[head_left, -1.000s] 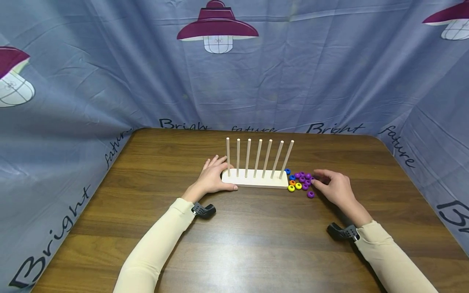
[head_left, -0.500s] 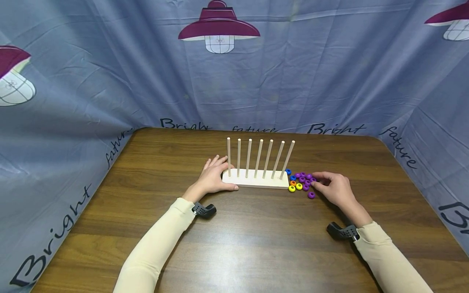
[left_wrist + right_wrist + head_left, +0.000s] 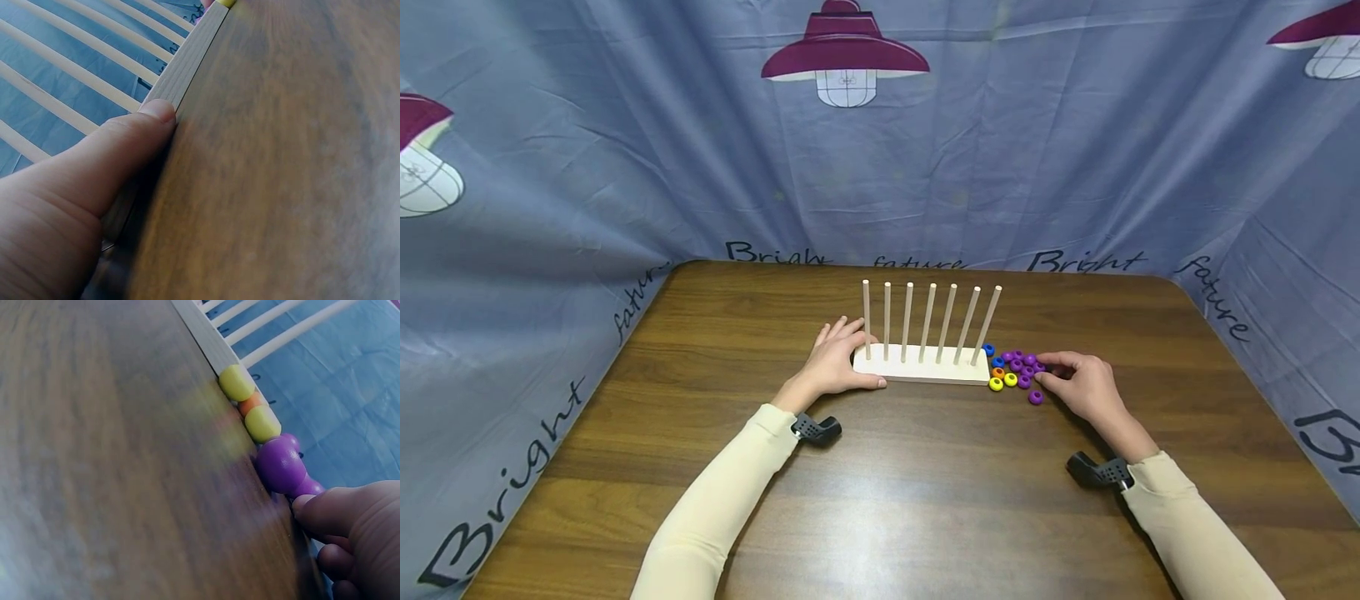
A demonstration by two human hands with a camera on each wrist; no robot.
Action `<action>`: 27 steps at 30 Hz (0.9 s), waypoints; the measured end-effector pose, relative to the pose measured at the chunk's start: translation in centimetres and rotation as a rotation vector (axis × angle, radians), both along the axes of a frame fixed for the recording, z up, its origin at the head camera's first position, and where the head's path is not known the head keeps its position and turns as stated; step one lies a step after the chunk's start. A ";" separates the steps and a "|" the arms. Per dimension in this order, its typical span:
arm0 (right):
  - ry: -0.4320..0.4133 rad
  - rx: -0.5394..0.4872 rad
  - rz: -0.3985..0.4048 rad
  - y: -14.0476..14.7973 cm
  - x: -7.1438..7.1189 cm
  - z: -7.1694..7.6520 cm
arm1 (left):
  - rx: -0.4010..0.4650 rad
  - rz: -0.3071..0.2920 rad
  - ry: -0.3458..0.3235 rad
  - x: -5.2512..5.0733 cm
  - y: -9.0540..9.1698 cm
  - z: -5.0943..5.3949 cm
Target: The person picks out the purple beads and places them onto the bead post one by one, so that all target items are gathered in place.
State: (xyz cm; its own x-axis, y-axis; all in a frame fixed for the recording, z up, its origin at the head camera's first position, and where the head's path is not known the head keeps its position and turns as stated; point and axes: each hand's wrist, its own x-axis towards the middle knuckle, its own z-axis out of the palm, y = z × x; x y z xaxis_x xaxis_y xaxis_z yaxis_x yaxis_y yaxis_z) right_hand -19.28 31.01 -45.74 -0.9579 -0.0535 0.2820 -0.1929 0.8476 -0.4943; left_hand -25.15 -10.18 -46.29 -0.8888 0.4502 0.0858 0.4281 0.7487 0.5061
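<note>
A pale wooden peg stand (image 3: 917, 374), its several upright pegs bare, stands on the table in the head view. My left hand (image 3: 829, 368) holds the stand's left end, with the thumb (image 3: 147, 122) against its front edge. Beyond the stand's right end lies a loose group of beads: several purple ones, blue beads (image 3: 997, 362), an orange bead (image 3: 997, 373) and yellow beads (image 3: 996, 384). At the right side of this group my right hand (image 3: 1088, 385) pinches a purple bead (image 3: 307, 486) between thumb and forefinger, partly hidden by the fingertips.
One purple bead (image 3: 1036, 397) lies a little nearer than the others. The brown wooden table (image 3: 925, 475) extends in front of the stand. Blue printed cloth (image 3: 880, 183) hangs behind and at both sides.
The right hand's forefinger and thumb have closed in around the purple bead at the group's right side. The left hand and the stand stay in place.
</note>
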 end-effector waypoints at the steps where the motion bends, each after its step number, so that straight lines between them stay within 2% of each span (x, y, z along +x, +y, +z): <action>1: 0.000 -0.003 0.000 0.0 0.0 0.0 | 0.003 0.000 0.002 0.0 0.0 0.1; 27: 0.005 -0.022 -0.003 -0.1 0.0 -0.3 | -0.003 -0.003 0.006 -0.1 -0.1 0.0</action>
